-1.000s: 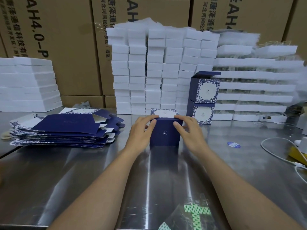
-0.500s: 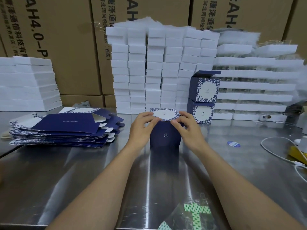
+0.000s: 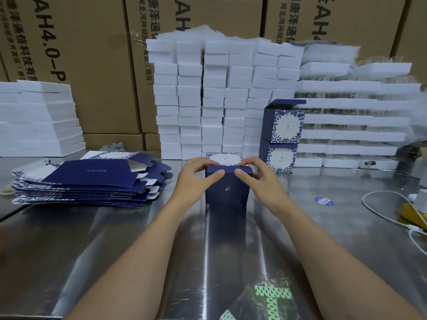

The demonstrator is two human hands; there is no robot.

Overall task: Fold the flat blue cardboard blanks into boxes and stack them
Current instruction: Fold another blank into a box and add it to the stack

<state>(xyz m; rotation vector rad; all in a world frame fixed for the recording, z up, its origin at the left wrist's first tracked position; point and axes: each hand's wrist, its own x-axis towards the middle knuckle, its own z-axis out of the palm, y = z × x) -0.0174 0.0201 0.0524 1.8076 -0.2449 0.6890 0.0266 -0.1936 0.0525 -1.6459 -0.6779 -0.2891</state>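
Note:
A dark blue box (image 3: 227,189) stands upright on the steel table (image 3: 115,239) at the centre, its patterned white lid flap up behind the top edge. My left hand (image 3: 196,177) grips the box's upper left corner, thumb on the front face and fingers over the top. My right hand (image 3: 260,179) grips the upper right corner the same way. A pile of flat blue blanks (image 3: 92,181) lies to the left. Two folded boxes (image 3: 283,137) stand stacked behind and to the right, the upper one with its lid open.
Tall stacks of white foam blocks (image 3: 219,100) line the back, with more at left (image 3: 39,118) and right (image 3: 351,125). A white cable (image 3: 381,211) and a yellow object (image 3: 413,214) lie at right. A clear bag with green print (image 3: 265,299) sits near the front edge.
Both hands have shifted on the box's top: fingers now reach over the top edge and thumbs press the front face. The front panel's upper edge has come up nearer the lid flap.

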